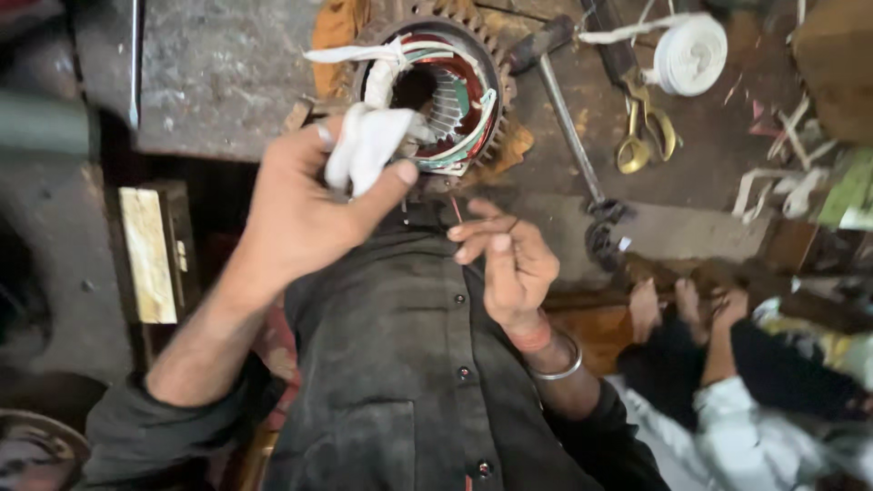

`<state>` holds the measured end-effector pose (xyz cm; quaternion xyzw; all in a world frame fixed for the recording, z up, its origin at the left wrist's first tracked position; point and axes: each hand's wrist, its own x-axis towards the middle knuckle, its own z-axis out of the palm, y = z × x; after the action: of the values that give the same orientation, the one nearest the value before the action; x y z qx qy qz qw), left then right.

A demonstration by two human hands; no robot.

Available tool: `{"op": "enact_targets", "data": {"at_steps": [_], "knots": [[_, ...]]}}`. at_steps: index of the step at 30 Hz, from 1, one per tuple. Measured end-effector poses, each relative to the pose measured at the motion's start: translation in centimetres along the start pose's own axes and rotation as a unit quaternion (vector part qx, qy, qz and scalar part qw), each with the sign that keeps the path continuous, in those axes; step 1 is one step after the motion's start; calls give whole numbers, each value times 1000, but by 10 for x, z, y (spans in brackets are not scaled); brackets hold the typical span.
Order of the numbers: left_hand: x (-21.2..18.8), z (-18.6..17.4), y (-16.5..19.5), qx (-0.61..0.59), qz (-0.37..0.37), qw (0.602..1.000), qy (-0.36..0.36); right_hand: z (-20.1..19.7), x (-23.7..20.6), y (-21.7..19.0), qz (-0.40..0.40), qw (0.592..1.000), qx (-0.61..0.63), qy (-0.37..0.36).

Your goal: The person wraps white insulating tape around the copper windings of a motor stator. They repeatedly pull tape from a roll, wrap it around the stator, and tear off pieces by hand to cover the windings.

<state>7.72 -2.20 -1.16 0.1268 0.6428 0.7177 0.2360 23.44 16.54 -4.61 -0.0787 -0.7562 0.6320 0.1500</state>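
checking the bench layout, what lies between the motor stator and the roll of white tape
In the head view, between the motor stator and the roll of white tape lie a dark-handled tool with a long metal shaft and yellow-handled scissors.

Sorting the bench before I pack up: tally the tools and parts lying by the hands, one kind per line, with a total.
Round motor stator with red and green windings: 1
White roll of cotton tape: 1
Yellow-handled scissors: 1
Long metal-shafted hammer with dark handle: 1
White cloth strip pinched in the left hand: 1
Total: 5
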Motion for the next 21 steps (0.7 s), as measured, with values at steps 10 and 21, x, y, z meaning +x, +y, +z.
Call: {"op": "enact_targets", "data": {"at_steps": [10, 21], "knots": [[38, -13, -29, 304, 134, 935, -125, 84, -9, 0, 92, 906, 312, 271], [41, -12, -24, 290, 74, 944, -139, 55, -132, -32, 237, 772, 442, 391]]}}
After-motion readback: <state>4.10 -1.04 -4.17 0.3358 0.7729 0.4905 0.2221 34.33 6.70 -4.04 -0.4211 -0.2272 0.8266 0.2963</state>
